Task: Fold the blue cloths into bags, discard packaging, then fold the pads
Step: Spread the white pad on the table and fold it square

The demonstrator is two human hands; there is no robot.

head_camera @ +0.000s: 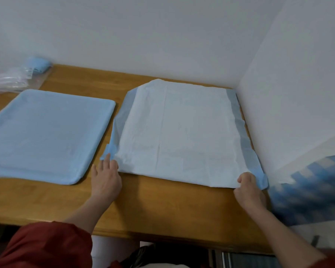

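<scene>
A white pad with blue edges (180,132) lies spread flat on the right half of the wooden table (162,206). My right hand (249,187) pinches its near right corner, fingers curled round the edge. With straight fingers, my left hand (105,179) touches the pad's near left corner. A light blue pad (45,132) lies flat on the left half of the table. A rolled blue cloth (38,64) sits at the far left by clear plastic packaging (12,80).
White walls close the table off at the back and on the right. A blue and white patterned surface (313,192) lies beyond the table's right end. The table's front edge is near my body.
</scene>
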